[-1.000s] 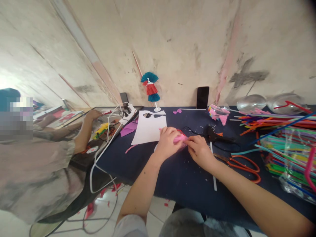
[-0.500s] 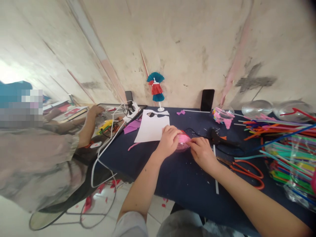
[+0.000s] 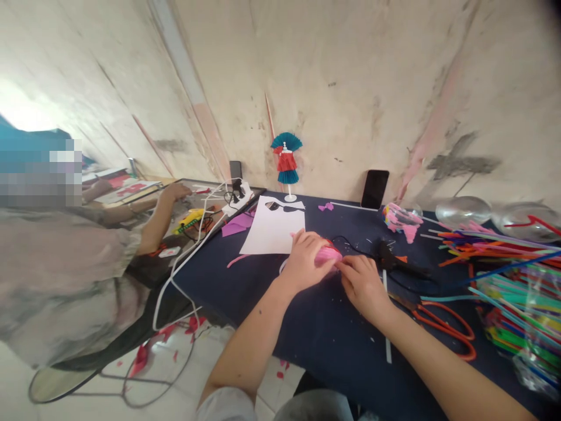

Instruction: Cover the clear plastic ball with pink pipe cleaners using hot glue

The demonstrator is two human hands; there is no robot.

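Wearer's two hands [image 3: 307,260] [image 3: 364,285] on one pink piece [image 3: 328,255].

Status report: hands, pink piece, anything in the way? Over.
Left hand holding pink piece. Right hand at its edge, grip unclear. Glue gun, scissors off to the right, neither between the hands.

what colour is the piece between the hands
The piece is pink with some red, best seen in the head view.

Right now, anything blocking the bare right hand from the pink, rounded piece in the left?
Nothing visible: right hand is at the edge of the pink piece; black glue gun lies off to the right.
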